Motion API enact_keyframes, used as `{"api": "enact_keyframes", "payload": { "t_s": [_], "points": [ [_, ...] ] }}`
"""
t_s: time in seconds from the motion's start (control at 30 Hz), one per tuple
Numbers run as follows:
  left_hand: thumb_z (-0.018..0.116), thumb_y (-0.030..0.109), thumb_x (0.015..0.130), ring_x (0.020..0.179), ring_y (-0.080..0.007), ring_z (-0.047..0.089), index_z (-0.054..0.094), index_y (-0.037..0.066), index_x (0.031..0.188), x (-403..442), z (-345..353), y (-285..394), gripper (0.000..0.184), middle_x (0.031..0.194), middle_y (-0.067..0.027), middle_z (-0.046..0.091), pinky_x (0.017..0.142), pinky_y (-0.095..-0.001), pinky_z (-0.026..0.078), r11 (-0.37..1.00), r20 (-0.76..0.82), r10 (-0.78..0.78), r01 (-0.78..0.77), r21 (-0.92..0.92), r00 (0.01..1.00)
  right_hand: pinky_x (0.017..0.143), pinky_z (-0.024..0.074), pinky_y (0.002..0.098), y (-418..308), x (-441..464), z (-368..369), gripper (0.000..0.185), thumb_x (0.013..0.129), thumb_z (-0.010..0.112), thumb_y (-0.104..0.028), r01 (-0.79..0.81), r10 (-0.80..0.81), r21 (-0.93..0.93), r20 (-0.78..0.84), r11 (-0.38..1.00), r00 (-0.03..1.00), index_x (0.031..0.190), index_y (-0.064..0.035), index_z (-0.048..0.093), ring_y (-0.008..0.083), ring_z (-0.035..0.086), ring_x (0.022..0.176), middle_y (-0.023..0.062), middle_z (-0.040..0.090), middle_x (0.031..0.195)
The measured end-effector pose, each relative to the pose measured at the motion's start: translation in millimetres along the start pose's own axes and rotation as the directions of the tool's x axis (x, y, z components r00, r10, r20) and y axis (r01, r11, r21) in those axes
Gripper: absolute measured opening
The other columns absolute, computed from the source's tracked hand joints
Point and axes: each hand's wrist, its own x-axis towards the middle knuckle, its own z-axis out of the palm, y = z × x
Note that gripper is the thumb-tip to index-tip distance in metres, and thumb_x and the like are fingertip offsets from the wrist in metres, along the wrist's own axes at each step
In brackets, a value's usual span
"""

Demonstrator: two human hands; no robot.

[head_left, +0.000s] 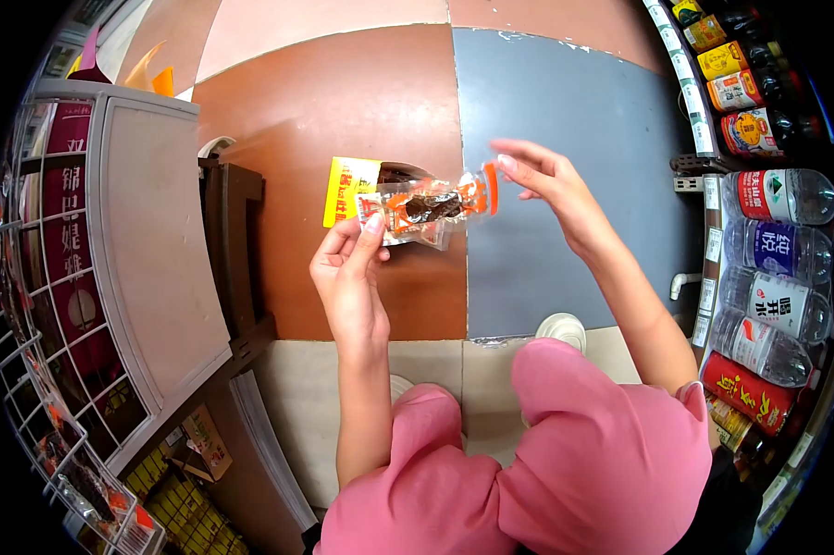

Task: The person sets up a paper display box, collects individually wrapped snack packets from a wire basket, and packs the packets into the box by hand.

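Note:
My left hand (352, 268) pinches a few snack packets between thumb and fingers. On top is a clear packet with orange print (432, 205), a dark brown piece of food showing through it. A yellow packet (350, 190) with red characters sticks out behind at the left. Part of another clear wrapper (426, 237) shows underneath. By the packet's orange right end is my right hand (546, 181), fingers stretched and slightly blurred, apart from the thumb. The thumb tip overlaps that orange edge; whether it touches it I cannot tell.
Bottled water (782, 196) and dark sauce bottles (750, 131) line a shelf on the right. At left stand a white-sided cabinet (162, 240) and a wire rack (65, 351). Brown and grey floor tiles (556, 231) lie below; my knees (602, 435) are in front.

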Motion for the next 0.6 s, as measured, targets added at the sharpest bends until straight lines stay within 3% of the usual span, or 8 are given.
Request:
{"api": "enact_keyframes", "payload": {
  "t_s": [0.1,0.2,0.33,0.43,0.6],
  "points": [
    [0.071,0.006,0.088,0.078,-0.0073,0.063,0.065,0.004,0.100,0.7,-1.9,-2.1,0.013,0.092,-0.0044,0.070,0.064,-0.0198,0.047,1.000,-0.009,-0.014,0.014,-0.017,1.000,0.088,0.0438,0.0272,7.6,7.2,-10.1,0.036,0.085,0.073,-0.031,-0.109,0.101,0.027,0.203,0.994,0.974,0.108,-0.0038,0.072,0.0113,0.060,0.099,0.0052,0.072,0.099],
    [0.071,0.006,0.088,0.078,-0.0070,0.062,0.063,0.004,0.104,1.1,-2.9,-0.8,0.018,0.093,-0.0042,0.069,0.065,-0.0197,0.047,1.000,-0.013,-0.005,0.005,0.011,1.000,0.087,0.0446,0.0282,11.3,7.9,-7.5,0.024,0.083,0.075,-0.021,-0.063,0.033,0.105,0.264,0.992,0.964,0.098,-0.0024,0.074,0.0103,0.063,0.092,0.0046,0.072,0.088],
    [0.069,0.005,0.088,0.078,-0.0068,0.061,0.060,0.002,0.113,1.1,-6.6,3.5,0.027,0.095,-0.0042,0.069,0.068,-0.0192,0.047,0.999,0.003,-0.045,0.046,-0.015,0.999,0.077,0.0483,0.0261,6.1,6.4,-4.2,0.011,0.083,0.074,-0.010,-0.020,0.004,0.066,0.233,0.998,0.972,0.089,-0.0026,0.069,0.0103,0.063,0.074,0.0052,0.070,0.080],
    [0.071,0.003,0.086,0.079,-0.0076,0.061,0.057,-0.004,0.118,2.5,-8.2,4.7,0.036,0.095,-0.0071,0.070,0.069,-0.0216,0.045,0.979,0.028,-0.123,0.126,-0.162,0.992,0.069,0.0506,0.0252,4.5,6.6,-0.7,0.009,0.082,0.074,-0.007,0.041,-0.052,0.058,0.199,0.997,0.979,0.085,-0.0010,0.067,0.0109,0.064,0.069,0.0064,0.070,0.077],
    [0.070,0.004,0.087,0.077,-0.0083,0.062,0.059,-0.002,0.119,4.3,-9.1,2.8,0.034,0.095,-0.0066,0.070,0.069,-0.0211,0.046,0.998,-0.011,-0.056,0.056,-0.012,0.998,0.066,0.0518,0.0247,11.8,8.7,-0.8,0.009,0.081,0.075,-0.005,0.084,-0.094,0.067,0.168,0.994,0.981,0.085,0.0003,0.069,0.0101,0.066,0.069,0.0066,0.070,0.076]
  ]
}}
